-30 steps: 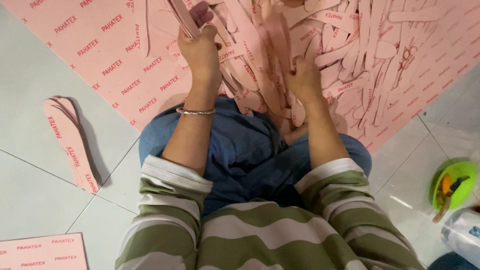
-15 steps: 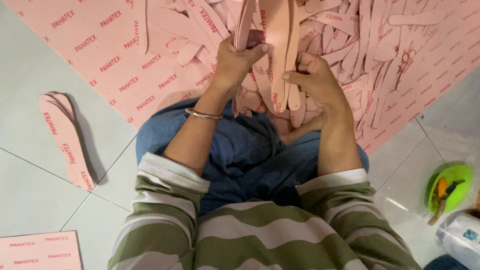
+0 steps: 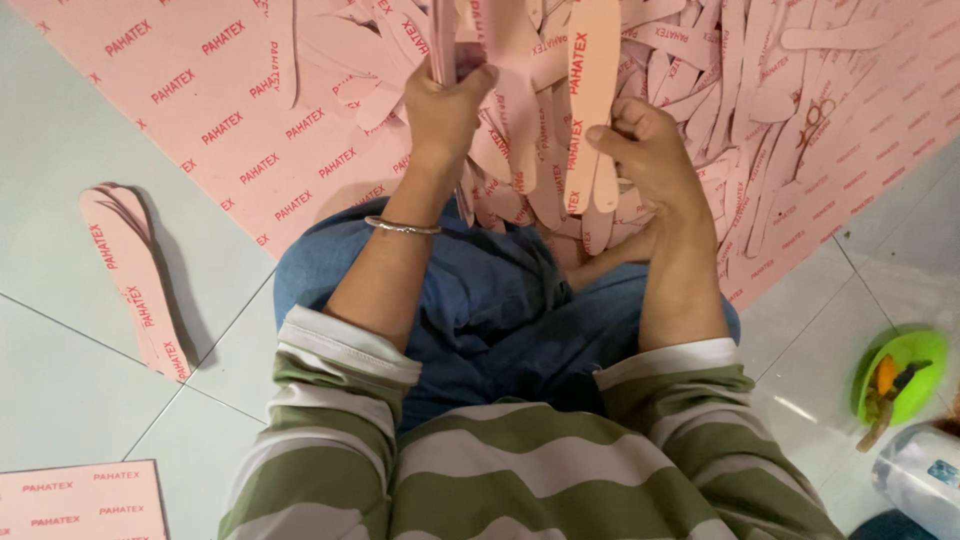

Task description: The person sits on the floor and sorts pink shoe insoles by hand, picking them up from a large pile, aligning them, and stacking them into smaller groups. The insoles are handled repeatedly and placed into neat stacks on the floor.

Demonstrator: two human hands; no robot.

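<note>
- I sit on a pale tiled floor [image 3: 60, 200], seen from above, my legs in blue jeans [image 3: 480, 300] and my arms in green-and-white striped sleeves [image 3: 340, 370].
- My left hand [image 3: 445, 105] is closed tightly around a bunch of thin pink cut-outs [image 3: 440, 35], held upright; a thin metal bangle [image 3: 402, 227] circles that wrist.
- My right hand [image 3: 645, 150] is clenched around a single pink sole-shaped insole piece [image 3: 592, 90], also upright, just beside the bunch in my left hand but not touching it, as far as I can tell.
- Right in front of my knees lies a loose heap of pink cut pieces [image 3: 720, 110], many of them long and sole-shaped, overlapping in all directions.
- The heap rests on a large pink sheet [image 3: 200, 110] printed with repeating red lettering, spread flat on the floor.
- A small stack of sorted insoles [image 3: 130, 280] lies on the tiles well off to my left.
- The corner of another pink sheet [image 3: 80, 498] shows at the bottom left.
- A green bowl [image 3: 905, 365] with small tools in it sits on the floor to my right.
- Judging by this, the work is at an early stage: only the small stack and my handful are gathered, while most pieces remain loose in the heap.
</note>
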